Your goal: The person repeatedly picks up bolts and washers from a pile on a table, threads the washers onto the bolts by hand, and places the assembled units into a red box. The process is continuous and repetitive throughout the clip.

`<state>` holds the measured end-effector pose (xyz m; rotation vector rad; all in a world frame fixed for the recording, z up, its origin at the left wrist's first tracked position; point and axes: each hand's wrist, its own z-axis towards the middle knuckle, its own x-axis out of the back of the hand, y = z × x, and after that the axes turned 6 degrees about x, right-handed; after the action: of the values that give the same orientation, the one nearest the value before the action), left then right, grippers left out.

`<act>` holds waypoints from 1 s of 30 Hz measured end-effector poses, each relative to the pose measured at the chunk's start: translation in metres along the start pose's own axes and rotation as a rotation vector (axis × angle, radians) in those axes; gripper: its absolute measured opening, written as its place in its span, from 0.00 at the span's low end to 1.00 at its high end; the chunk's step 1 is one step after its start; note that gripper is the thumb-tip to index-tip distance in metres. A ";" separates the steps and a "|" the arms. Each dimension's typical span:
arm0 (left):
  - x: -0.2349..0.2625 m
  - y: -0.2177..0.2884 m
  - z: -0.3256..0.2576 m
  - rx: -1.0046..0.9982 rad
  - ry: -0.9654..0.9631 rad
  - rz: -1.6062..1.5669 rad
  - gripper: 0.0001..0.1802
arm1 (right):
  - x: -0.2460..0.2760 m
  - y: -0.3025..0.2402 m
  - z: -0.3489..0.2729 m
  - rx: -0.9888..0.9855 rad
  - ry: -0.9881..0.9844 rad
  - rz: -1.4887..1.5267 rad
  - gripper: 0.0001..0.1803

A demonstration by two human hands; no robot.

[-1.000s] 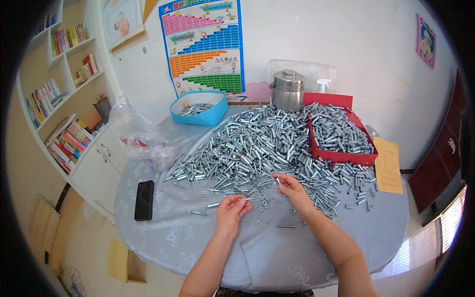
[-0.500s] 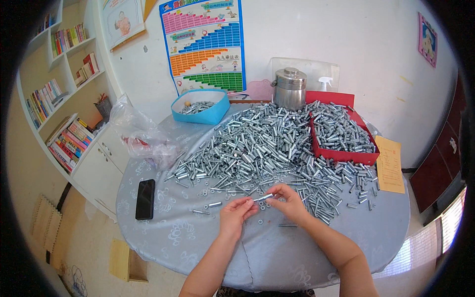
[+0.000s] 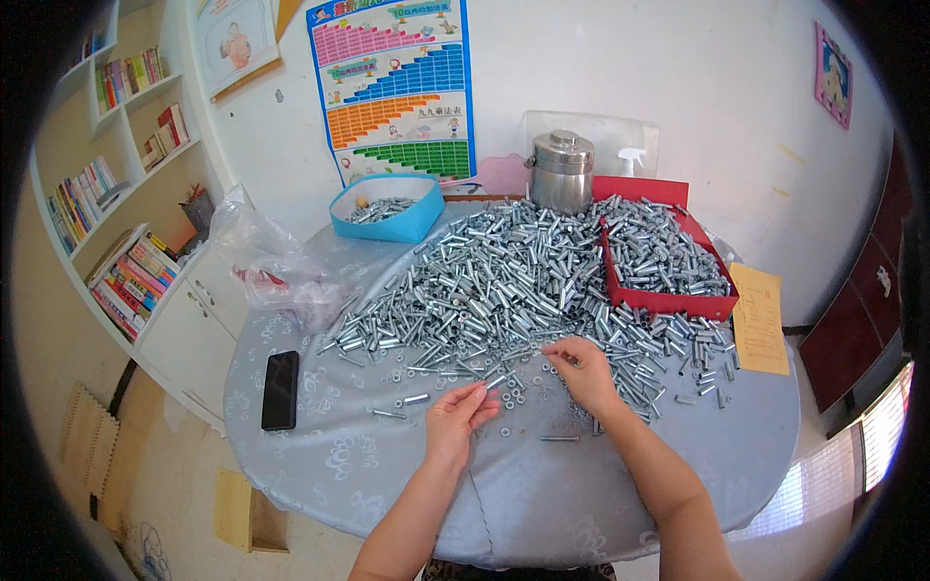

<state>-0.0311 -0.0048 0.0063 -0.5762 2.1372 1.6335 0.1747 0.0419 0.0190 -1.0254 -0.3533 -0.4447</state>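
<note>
White walls with bright charts back a round bench (image 3: 620, 494) under a pale blue patterned cloth, and across its far half spreads a great heap of silver sleeve bolts (image 3: 504, 281). At the near edge of that heap the right hand (image 3: 586, 373) has its fingertips pinched around what looks like a single bolt, though the piece is too small to be sure of; the left hand (image 3: 457, 418) sits just beside a few loose nuts (image 3: 513, 387), fingers curled together, and whether it holds anything I cannot tell. A good way to work here, I judge, is to draw pieces from the thin near fringe rather than digging into the pile, so nothing rolls off the cloth. A red tray (image 3: 668, 302) full of bolts stands far right, a blue tray (image 3: 412, 223) far left, a steel pot (image 3: 562, 172) between them. A black phone (image 3: 281, 389) lies near left, a yellow paper (image 3: 760, 320) right.
</note>
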 end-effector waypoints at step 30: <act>0.005 -0.007 0.003 0.169 -0.042 0.000 0.10 | -0.012 -0.019 -0.013 0.135 -0.358 0.224 0.13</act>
<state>-0.0317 -0.0040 -0.0027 -0.4856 2.2170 1.4344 0.1563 0.0242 0.0208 -0.9981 -0.5725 -0.0320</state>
